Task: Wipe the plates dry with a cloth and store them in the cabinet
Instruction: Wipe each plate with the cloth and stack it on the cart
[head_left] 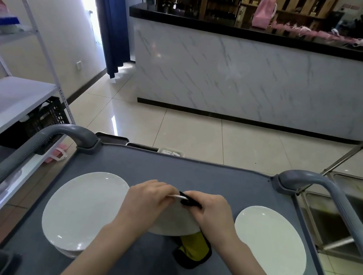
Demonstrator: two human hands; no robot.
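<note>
We hold one white plate (pixel 174 223) tilted above the table (pixel 194 174). Our left hand (pixel 145 200) curls round its far rim, and beside it our right hand (pixel 211 213) pinches a black-and-yellow cloth (pixel 194 249) over the same rim. We judge this rim-only grip could slip if the plate is wet, dropping it onto the stack of plates (pixel 85 210) just left of our left hand or the single plate (pixel 270 243) right of our right hand. Raised grey handles (pixel 72 133) stand beyond both hands.
</note>
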